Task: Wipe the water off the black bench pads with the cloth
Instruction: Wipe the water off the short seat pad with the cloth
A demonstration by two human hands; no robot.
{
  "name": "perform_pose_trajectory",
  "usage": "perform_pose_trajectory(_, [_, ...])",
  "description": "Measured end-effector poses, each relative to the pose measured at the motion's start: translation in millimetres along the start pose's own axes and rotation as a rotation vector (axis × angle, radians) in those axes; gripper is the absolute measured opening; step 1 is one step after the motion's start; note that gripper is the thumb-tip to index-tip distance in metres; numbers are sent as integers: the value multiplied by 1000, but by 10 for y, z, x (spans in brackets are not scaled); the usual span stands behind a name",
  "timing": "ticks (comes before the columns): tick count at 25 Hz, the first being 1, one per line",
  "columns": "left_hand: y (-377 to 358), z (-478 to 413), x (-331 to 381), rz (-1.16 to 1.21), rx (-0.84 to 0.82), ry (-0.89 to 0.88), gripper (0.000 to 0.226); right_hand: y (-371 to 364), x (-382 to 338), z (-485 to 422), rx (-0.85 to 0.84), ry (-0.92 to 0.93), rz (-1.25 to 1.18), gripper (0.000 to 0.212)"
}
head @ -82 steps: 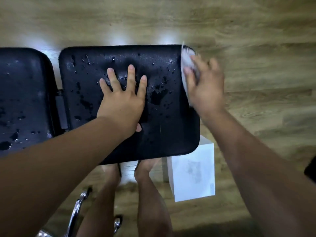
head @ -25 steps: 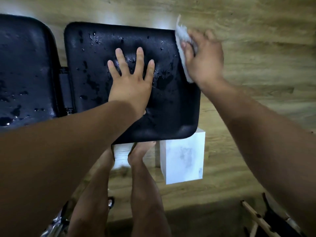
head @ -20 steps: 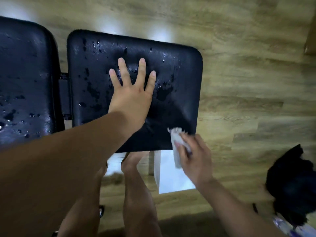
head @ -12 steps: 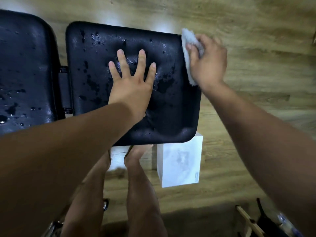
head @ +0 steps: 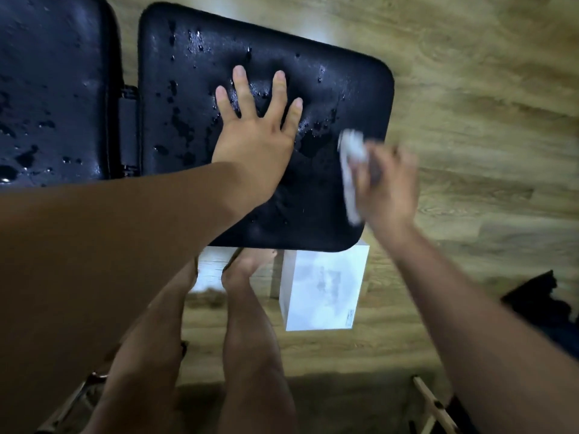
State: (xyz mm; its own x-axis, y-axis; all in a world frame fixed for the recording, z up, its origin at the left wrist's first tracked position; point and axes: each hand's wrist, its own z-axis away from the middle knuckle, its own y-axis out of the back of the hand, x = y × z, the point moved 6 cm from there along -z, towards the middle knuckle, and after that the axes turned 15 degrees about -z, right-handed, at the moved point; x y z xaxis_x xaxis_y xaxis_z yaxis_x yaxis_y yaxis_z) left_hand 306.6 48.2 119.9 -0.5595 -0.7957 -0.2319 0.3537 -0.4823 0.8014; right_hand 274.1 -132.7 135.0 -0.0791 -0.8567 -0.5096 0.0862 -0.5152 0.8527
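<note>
Cloth [head: 349,173] beneath right fingers [head: 386,166]

Person seen from above: left hand [head: 253,142], fingernails [head: 239,71] trimmed short; right hand [head: 388,189], motion-blurred. Bare to the frame edge: left forearm [head: 125,233], right forearm [head: 470,308], lower legs [head: 250,339].

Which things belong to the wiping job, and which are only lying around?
For the job: cloth, gripped by the right hand; wet right bench pad, with the left hand flat on it; wet left bench pad.
Lying about: white box; black item at the right edge.
</note>
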Motion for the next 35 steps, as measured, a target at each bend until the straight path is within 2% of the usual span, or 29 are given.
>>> perform_pose_trajectory(2, [-4,-1,-33,-2,-23,5,120,59,-24,-890,83,4,51,29])
perform_pose_trajectory(3, [-3,-1,-37,5,-37,1,121,75,-48,-1135,74,7,104,31])
perform_pose_trajectory(5, [1,-12,-44,11,-53,2,123,48,-56,-1126,77,35,168,33])
perform_pose_trajectory(7, [11,-2,-29,12,-57,7,123,-5,-46,-470,111,24,89,30])
perform_pose_trajectory(10, [5,-29,-11,17,-59,23,118,-119,15,896,-65,-99,-58,22])
perform_pose_trajectory(12, [-24,-27,-16,22,-60,34,118,-102,24,1110,-113,-103,-71,20])
perform_pose_trajectory(13, [-32,-41,-13,15,-59,33,119,-112,60,927,-105,-81,-73,19])
perform_pose_trajectory(17, [-7,-34,-20,18,-66,38,123,59,22,-618,137,-18,21,26])
perform_pose_trajectory(20, [-11,-25,-34,29,-77,32,129,73,-30,-1240,95,6,97,28])
perform_pose_trajectory(23, [1,-32,-28,34,-53,33,124,-9,-25,-472,147,10,-26,25])
perform_pose_trajectory(26, [-15,-33,-8,33,-45,33,117,-121,-75,979,-2,-116,-116,19])
perform_pose_trajectory(27, [-24,-38,1,18,-35,36,117,-125,-120,1157,-34,-115,-121,20])
perform_pose_trajectory(29, [-26,-37,7,18,-25,30,117,-168,-96,836,-37,-74,-118,18])
perform_pose_trajectory(33, [-26,-32,-18,27,-34,33,122,-41,-215,-879,158,-48,-6,25])
perform_pose_trajectory(35, [-25,-26,-24,37,-52,23,125,-72,-221,-1355,121,-56,48,27])
